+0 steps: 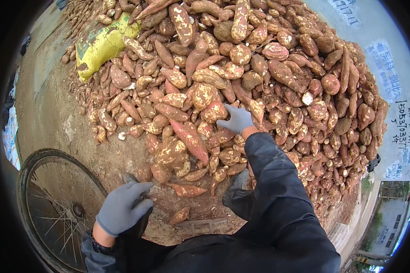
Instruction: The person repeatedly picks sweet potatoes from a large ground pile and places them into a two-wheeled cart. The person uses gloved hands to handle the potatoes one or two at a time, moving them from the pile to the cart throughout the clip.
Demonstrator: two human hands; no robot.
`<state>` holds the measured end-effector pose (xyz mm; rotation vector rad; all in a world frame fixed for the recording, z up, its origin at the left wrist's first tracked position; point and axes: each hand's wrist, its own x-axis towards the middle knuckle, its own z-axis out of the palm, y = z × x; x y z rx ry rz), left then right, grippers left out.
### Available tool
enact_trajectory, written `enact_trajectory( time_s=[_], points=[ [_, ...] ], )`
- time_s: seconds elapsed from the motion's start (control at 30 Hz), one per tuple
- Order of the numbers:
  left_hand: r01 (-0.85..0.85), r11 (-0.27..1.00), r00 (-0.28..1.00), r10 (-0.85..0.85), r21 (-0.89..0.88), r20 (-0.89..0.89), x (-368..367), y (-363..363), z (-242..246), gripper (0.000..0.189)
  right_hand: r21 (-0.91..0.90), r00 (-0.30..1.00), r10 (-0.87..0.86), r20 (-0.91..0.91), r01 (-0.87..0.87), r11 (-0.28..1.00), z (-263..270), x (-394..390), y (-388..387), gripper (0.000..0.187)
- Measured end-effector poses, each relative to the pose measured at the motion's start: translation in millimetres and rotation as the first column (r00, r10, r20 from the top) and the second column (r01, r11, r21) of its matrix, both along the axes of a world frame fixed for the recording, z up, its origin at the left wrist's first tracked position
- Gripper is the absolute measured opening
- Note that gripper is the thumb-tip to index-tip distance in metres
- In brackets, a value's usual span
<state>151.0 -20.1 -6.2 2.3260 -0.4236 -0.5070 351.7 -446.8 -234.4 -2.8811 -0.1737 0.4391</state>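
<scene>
A large pile of sweet potatoes (191, 140), reddish-brown with pale scuffed patches, lies before me. My right hand (236, 119), in a grey knit glove, reaches into its middle with thumb and fingers spread. Its fingertips are at the edge of a rounded, lumpy sweet potato (213, 111); I see no grip around it. Over my left knee hovers my left hand (123, 207), gloved alike, fingers slightly bent and thumb apart, with nothing in it. Between my feet and the pile's near edge rest a long sweet potato (187, 190) and a smaller one (179, 215).
A spoked wheel (78, 210) stands close by my left hand. At the far left, a yellow woven sack (104, 46) lies on the pile. A pale wall (389, 82) bearing writing rises behind the pile at right. Bare dirt ground (65, 119) stretches along the left.
</scene>
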Motion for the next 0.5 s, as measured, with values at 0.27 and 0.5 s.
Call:
enact_trajectory(
  time_s=[0.27, 0.5],
  points=[
    [-0.061, 0.998, 0.994, 0.062, 0.009, -0.087, -4.4, 1.0, -15.2, 0.040, 0.310, 0.970, 0.241, 0.028, -0.238, 0.921, -47.4, -161.3, 67.7, 0.053],
    [-0.185, 0.982, 0.976, 0.188, 0.040, -0.108, -14.1, 18.7, -21.7, 0.047, 0.234, 0.951, 0.196, -0.238, -0.140, 0.962, -75.2, -302.5, 103.7, 0.046]
  ],
)
